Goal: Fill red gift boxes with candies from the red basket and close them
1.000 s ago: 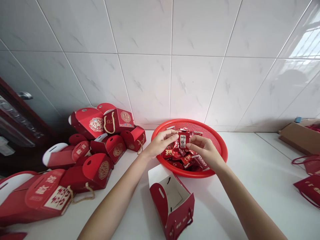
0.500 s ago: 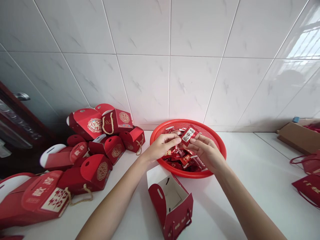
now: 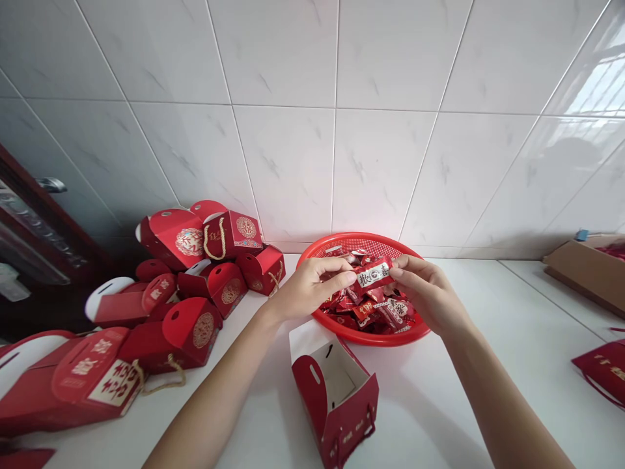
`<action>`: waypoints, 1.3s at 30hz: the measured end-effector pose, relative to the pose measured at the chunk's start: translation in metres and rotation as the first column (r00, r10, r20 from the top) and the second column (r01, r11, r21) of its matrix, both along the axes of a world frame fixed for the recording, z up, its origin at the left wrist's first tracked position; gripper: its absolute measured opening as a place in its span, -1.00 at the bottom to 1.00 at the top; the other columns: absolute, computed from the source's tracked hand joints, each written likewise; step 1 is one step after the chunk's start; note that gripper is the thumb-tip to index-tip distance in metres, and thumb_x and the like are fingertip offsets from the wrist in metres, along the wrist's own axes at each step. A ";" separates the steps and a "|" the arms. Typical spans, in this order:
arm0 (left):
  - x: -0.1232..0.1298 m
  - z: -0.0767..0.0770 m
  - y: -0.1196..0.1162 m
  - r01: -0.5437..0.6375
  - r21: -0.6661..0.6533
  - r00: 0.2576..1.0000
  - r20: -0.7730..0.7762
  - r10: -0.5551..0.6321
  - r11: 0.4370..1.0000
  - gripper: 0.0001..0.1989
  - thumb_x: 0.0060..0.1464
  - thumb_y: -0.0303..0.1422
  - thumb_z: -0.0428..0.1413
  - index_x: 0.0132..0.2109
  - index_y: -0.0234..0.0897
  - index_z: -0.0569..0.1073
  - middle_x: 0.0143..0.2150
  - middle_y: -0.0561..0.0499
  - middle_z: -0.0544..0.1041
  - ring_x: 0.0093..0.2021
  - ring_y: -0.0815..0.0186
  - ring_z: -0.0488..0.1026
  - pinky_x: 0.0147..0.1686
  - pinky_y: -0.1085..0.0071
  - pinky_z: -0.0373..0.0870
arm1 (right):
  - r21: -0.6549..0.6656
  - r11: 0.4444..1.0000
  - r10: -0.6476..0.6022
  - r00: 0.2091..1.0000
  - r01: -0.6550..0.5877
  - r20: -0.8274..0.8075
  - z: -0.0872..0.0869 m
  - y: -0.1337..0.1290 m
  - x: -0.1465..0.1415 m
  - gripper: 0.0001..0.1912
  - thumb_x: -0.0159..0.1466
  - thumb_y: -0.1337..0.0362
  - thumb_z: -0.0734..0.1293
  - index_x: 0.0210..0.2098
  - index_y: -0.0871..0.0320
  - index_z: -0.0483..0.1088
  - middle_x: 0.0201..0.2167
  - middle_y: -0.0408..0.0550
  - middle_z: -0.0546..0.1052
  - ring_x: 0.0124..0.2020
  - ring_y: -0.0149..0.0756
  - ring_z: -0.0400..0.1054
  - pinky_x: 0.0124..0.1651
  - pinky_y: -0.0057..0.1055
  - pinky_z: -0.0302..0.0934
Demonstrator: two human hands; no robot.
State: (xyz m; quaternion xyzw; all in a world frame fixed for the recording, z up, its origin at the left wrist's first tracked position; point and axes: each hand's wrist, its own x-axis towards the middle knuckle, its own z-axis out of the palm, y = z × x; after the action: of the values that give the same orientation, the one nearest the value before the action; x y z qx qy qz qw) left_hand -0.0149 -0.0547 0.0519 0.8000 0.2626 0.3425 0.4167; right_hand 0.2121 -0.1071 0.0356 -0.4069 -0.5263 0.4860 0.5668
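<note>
A red wrapped candy with a white label is pinched at its left end by my left hand and at its right end by my right hand. Both hands are over a red plastic basket, where many red-wrapped candies lie. In front of the basket stands a red gift box, its top open and its white inside showing. A cord handle hangs on the box's near side.
Several red gift boxes with rope handles are piled at the left. A cardboard box and a red bag-like item are at the right edge. A tiled wall rises behind.
The candy has turned from tilted to nearly level, its label now facing up lengthwise. My right hand has moved slightly to the right. The view has shifted a little.
</note>
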 end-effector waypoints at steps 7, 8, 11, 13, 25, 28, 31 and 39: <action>-0.002 0.008 -0.004 0.016 -0.023 1.000 0.016 -0.016 1.000 -0.69 0.24 -0.15 0.10 -0.38 -0.24 0.49 -0.48 0.08 0.32 -0.46 0.37 0.23 -0.44 0.43 0.21 | 0.005 0.998 0.068 0.998 -0.068 0.003 0.008 -0.008 -0.003 -0.73 0.13 0.07 0.53 -0.45 0.08 0.44 -0.48 -0.17 0.44 -0.44 -0.33 0.37 -0.27 -0.31 0.36; -0.002 0.008 -0.004 0.022 -0.024 1.000 0.023 -0.022 0.999 -0.69 0.24 -0.16 0.10 -0.39 -0.24 0.48 -0.48 0.09 0.31 -0.47 0.37 0.21 -0.44 0.43 0.20 | 0.009 0.997 0.074 0.997 -0.074 -0.001 0.008 -0.008 -0.003 -0.73 0.13 0.08 0.53 -0.45 0.08 0.44 -0.47 -0.17 0.44 -0.44 -0.34 0.37 -0.26 -0.31 0.36; -0.002 0.009 -0.005 0.038 -0.031 0.998 0.044 -0.037 0.999 -0.70 0.23 -0.18 0.10 -0.41 -0.24 0.46 -0.49 0.10 0.29 -0.48 0.38 0.18 -0.44 0.43 0.17 | 0.017 0.995 0.102 0.995 -0.102 -0.020 0.007 -0.009 -0.004 -0.76 0.16 0.12 0.52 -0.45 0.08 0.44 -0.47 -0.18 0.44 -0.45 -0.35 0.38 -0.28 -0.34 0.33; -0.002 0.009 -0.005 0.045 -0.042 0.998 0.053 -0.042 0.998 -0.71 0.23 -0.20 0.10 -0.42 -0.24 0.45 -0.49 0.11 0.28 -0.48 0.39 0.17 -0.44 0.42 0.16 | 0.021 0.993 0.114 0.993 -0.113 -0.036 0.006 -0.009 -0.003 -0.77 0.17 0.14 0.52 -0.44 0.09 0.44 -0.47 -0.19 0.43 -0.45 -0.37 0.38 -0.29 -0.36 0.32; -0.001 0.005 -0.001 0.050 -0.064 0.998 0.035 -0.048 0.997 -0.70 0.23 -0.18 0.10 -0.40 -0.26 0.45 -0.48 0.11 0.27 -0.46 0.39 0.17 -0.44 0.42 0.12 | 0.016 0.995 0.095 0.995 -0.094 -0.016 0.006 -0.009 -0.004 -0.78 0.17 0.14 0.52 -0.43 0.09 0.45 -0.48 -0.18 0.45 -0.46 -0.38 0.37 -0.32 -0.39 0.29; 0.000 0.003 0.000 0.030 -0.072 0.998 0.053 -0.026 0.997 -0.68 0.25 -0.15 0.11 -0.39 -0.27 0.47 -0.47 0.10 0.30 -0.46 0.39 0.20 -0.45 0.44 0.15 | 0.022 0.999 0.033 0.998 -0.032 -0.046 0.005 -0.007 -0.004 -0.79 0.16 0.15 0.52 -0.44 0.09 0.46 -0.50 -0.18 0.46 -0.47 -0.37 0.36 -0.33 -0.38 0.31; 0.000 0.001 0.002 0.029 -0.043 0.998 0.065 -0.026 0.999 -0.67 0.29 -0.11 0.10 -0.28 -0.27 0.57 -0.33 0.02 0.49 -0.34 0.34 0.35 -0.32 0.42 0.29 | 0.036 0.997 -0.064 0.988 0.070 -0.139 0.007 -0.004 -0.003 -0.79 0.09 0.16 0.53 -0.47 0.08 0.46 -0.49 -0.16 0.49 -0.44 -0.33 0.38 -0.30 -0.35 0.36; 0.007 -0.014 0.013 0.005 -0.165 0.976 0.214 0.031 0.986 -0.61 0.28 -0.06 0.10 -0.12 -0.26 0.66 -0.09 -0.11 0.66 0.02 0.10 0.52 0.13 0.21 0.36 | -0.014 0.996 -0.092 0.987 0.090 -0.134 0.006 -0.002 -0.002 -0.82 0.06 0.22 0.51 -0.47 0.09 0.44 -0.56 -0.21 0.46 -0.54 -0.40 0.31 -0.46 -0.45 0.23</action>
State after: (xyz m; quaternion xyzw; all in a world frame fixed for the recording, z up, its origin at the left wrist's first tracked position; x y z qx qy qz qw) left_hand -0.0074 -0.0414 0.0383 0.7193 0.2483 0.4071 0.5052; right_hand 0.2104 -0.1094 0.0416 -0.3992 -0.4659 0.4881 0.6207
